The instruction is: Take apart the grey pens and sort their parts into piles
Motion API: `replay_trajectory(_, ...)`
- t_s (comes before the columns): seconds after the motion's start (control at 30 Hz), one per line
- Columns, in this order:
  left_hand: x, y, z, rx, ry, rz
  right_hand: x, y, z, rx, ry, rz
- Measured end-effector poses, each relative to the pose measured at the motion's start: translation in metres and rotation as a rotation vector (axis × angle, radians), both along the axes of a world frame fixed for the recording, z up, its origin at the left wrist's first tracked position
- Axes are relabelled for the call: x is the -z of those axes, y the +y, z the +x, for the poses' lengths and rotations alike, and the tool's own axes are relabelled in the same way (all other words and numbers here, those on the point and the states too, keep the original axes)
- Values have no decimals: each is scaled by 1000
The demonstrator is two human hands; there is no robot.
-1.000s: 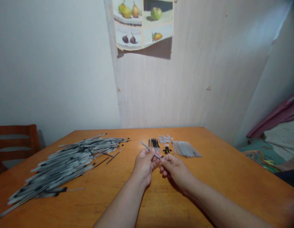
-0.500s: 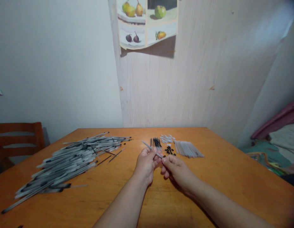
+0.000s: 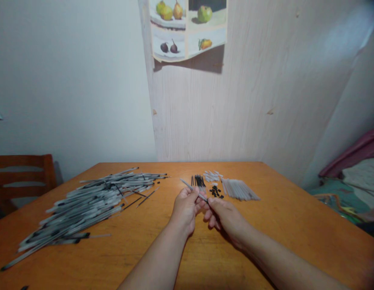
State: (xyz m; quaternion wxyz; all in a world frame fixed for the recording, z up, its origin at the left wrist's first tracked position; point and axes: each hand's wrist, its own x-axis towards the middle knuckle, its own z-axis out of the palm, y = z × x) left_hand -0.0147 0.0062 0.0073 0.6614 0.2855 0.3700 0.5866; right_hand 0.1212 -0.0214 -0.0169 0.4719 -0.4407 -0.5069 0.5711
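A slim whitish pen (image 3: 186, 184) is pinched between the thumb and fingers of my left hand (image 3: 184, 209), tilted with its far end up and to the left. My right hand (image 3: 226, 215) is closed at the near end of the same pen, where a small dark end shows by the fingertips. Just beyond my hands lie a row of black-and-clear refills (image 3: 199, 181) and a cluster of small black end plugs (image 3: 216, 191). Behind those are clear caps (image 3: 211, 176). To their right, clear pen barrels (image 3: 239, 189) lie side by side.
A large heap of pens (image 3: 87, 205) spreads over the left of the wooden table (image 3: 283, 241), with a few loose refills (image 3: 146, 198) at its right edge. A wooden chair (image 3: 23, 173) stands at the left. The wall (image 3: 211, 133) rises behind the table.
The camera view has shifted slightly, so the table's contents sit farther right. My right fingers have moved a little along the pen's near end, and its dark end shows more. Both hands keep their grip.
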Motion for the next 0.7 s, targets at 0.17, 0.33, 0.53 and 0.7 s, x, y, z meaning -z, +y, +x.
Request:
replay_trajectory(0.17, 0, -1, 1, -3, 6, -3, 0, 1, -1, 49, 23, 76)
replay_trajectory(0.33, 2, 1, 1, -9, 3, 13, -3, 0, -2, 45, 16, 44)
replay_trajectory(0.53, 4, 2, 0, -3, 16, 13, -1, 0, 0, -14, -5, -15)
replay_trajectory(0.7, 2, 1, 1, -23, 4, -9, 0, 1, 0, 37, 25, 48)
